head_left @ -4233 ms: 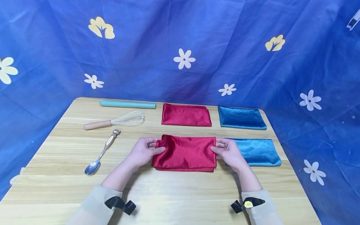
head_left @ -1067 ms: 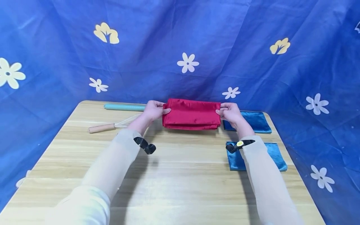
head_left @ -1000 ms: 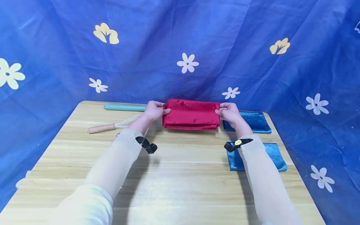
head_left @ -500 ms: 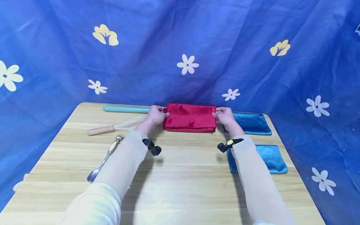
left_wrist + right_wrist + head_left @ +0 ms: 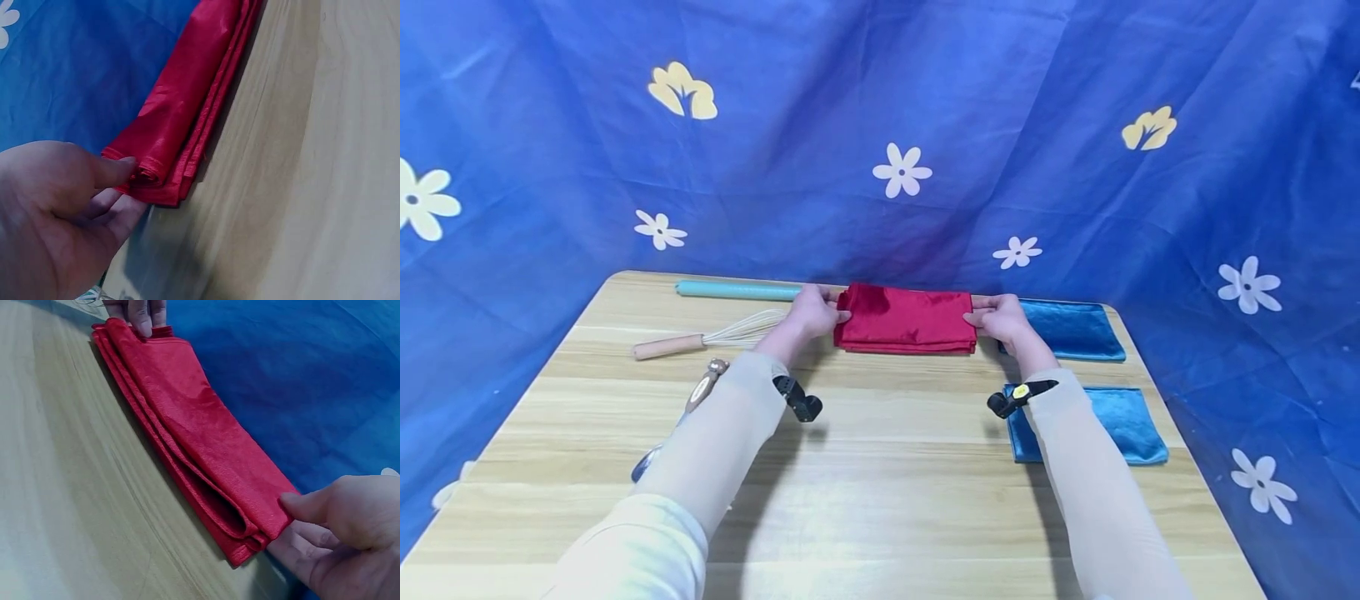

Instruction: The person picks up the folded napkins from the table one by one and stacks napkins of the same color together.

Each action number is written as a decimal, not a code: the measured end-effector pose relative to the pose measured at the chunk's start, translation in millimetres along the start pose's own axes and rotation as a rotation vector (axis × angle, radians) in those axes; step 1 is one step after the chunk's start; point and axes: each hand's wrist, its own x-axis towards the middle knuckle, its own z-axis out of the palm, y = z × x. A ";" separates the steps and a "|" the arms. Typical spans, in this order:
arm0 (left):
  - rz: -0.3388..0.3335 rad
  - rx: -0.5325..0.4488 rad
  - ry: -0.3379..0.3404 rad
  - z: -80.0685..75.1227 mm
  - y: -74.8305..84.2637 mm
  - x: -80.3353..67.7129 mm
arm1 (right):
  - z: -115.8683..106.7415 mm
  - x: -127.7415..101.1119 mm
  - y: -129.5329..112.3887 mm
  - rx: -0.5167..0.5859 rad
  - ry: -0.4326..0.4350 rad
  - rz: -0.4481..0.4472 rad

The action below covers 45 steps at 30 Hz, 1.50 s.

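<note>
A folded red satin cloth (image 5: 906,315) lies at the back of the table, on top of another folded red cloth (image 5: 917,349) whose front edge shows as a thin layer. At the cloth's left end, my left hand (image 5: 815,312) pinches it, thumb above and fingers below. My right hand (image 5: 1002,318) holds the opposite end the same way. In the right wrist view, the stacked layers of red cloth (image 5: 181,419) gape slightly along the front near the right thumb. The fingertips under the cloth are partly hidden.
Two folded blue cloths, one at the back (image 5: 1075,329) and one nearer (image 5: 1123,425), lie on the right. A teal rod (image 5: 737,290), a whisk (image 5: 673,347) and a spoon (image 5: 703,387), partly behind the left sleeve, lie on the left. A blue curtain (image 5: 820,100) hangs behind.
Both hands have carried the red cloth from the middle of the table to the back, over the other red cloth. During the last second it came down lower and now lies flatter.
</note>
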 end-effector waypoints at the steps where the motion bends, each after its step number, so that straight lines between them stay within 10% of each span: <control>1: -0.005 0.001 0.009 0.3 -1.0 0.0 | 1.0 0.0 0.5 -0.011 0.007 -0.007; 17: -0.053 -0.106 0.124 1.5 -2.9 9.2 | 3.2 -0.3 1.9 0.036 0.092 -0.043; 35: -0.081 0.151 0.151 -1.2 -4.5 3.1 | -1.0 -1.7 11.8 0.009 0.039 -0.016; 45: -0.084 0.131 0.138 -0.7 -5.3 3.0 | -2.7 -1.4 13.2 0.016 0.062 -0.021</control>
